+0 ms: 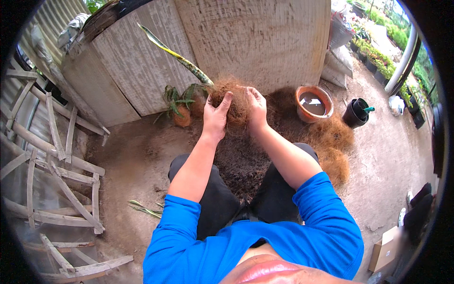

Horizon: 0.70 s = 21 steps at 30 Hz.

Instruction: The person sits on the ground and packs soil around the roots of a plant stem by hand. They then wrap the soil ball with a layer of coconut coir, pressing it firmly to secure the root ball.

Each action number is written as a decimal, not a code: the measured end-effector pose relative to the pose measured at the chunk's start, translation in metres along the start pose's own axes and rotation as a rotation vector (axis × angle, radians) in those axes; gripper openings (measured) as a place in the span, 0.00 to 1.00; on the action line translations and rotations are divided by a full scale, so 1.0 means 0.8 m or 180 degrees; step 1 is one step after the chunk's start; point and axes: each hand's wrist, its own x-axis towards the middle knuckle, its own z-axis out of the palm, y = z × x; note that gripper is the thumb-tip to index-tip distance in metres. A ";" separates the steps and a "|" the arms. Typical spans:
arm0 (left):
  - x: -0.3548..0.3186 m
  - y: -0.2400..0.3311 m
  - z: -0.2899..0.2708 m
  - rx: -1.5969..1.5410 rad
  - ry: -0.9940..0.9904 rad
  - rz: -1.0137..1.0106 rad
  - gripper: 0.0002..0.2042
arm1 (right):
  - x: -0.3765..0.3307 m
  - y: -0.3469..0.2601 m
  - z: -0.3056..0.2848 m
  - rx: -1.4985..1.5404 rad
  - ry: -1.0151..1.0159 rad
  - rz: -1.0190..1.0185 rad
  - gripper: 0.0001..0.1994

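Note:
Between my two hands is a ball of brown coconut fibre (235,102), held up in front of me. From its left side a long snake plant leaf (189,66), green with yellow edges, slants up to the left. My left hand (217,116) grips the ball's near left side, thumb pressed on top. Wrapped against the right side is my right hand (256,108), its fingertips partly sunk in the fibre. Whatever the fibre encloses is hidden. Dark loose soil (241,163) lies on the ground below, between my knees.
Right of the soil stand a clay pot (314,104) of murky water, coconut fibre heaps (333,146) and black pots (357,113). A small fern (179,106) in a fibre ball sits left. Cut leaves (144,208) lie nearer. Wooden frames (56,161) line the left; boards (255,42) stand behind.

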 end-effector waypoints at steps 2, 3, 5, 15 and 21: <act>0.002 -0.005 -0.005 -0.0071 -0.0008 0.0120 0.19 | 0.001 0.005 0.003 0.0019 -0.0069 -0.0073 0.10; 0.006 -0.011 -0.012 -0.0110 0.0022 0.0215 0.18 | 0.002 0.008 0.004 -0.0005 -0.0075 -0.0045 0.10; 0.010 -0.014 -0.020 -0.0369 0.0168 0.0216 0.17 | 0.007 0.011 0.006 -0.0063 -0.0099 0.0021 0.11; 0.031 -0.012 -0.043 -0.0354 0.0778 0.0568 0.15 | 0.102 -0.061 -0.029 -0.1914 0.0928 0.0005 0.17; 0.035 -0.016 -0.053 0.0074 0.0673 0.0734 0.15 | 0.099 -0.069 0.094 -0.3137 -0.1002 -0.0464 0.19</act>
